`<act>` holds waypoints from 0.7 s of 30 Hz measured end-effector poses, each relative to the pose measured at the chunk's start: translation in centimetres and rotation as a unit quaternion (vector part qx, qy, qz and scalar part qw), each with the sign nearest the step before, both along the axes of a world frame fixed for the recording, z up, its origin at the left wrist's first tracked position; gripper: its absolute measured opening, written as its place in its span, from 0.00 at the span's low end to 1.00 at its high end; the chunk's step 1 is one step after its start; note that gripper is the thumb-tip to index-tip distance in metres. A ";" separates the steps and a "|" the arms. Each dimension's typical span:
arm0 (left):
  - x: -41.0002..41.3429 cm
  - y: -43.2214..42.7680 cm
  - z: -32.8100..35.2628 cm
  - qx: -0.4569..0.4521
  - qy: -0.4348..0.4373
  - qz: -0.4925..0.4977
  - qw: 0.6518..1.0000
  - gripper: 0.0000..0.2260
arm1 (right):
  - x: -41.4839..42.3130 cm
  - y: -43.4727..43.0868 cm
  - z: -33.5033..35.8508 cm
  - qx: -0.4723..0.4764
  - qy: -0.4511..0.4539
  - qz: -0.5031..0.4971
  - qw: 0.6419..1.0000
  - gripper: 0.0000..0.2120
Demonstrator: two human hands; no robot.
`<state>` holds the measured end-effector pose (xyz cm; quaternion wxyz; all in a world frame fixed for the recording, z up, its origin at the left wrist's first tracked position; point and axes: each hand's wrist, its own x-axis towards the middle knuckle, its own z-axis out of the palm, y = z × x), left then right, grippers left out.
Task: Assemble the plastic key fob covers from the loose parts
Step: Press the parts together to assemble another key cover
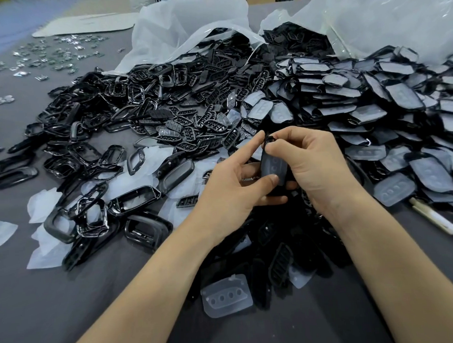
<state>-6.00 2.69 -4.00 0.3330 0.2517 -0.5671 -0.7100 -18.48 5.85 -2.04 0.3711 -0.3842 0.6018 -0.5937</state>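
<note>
1. We are facing a grey cloth desk point(69, 300) heaped with loose black plastic parts point(190, 115).
2. Our left hand point(229, 195) and right hand point(312, 166) are gripping one dark plastic key fob cover point(271, 166) above it.

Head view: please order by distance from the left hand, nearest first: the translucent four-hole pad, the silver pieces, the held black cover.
1. The black cover, gripped by the left hand.
2. The translucent four-hole pad, front centre.
3. The silver pieces, far back left.
</note>
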 end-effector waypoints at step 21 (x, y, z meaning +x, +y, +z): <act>0.2 -0.3 -0.1 -0.076 -0.025 0.029 0.996 0.26 | -0.6 -0.3 -0.6 -0.014 -0.005 0.051 0.999 0.09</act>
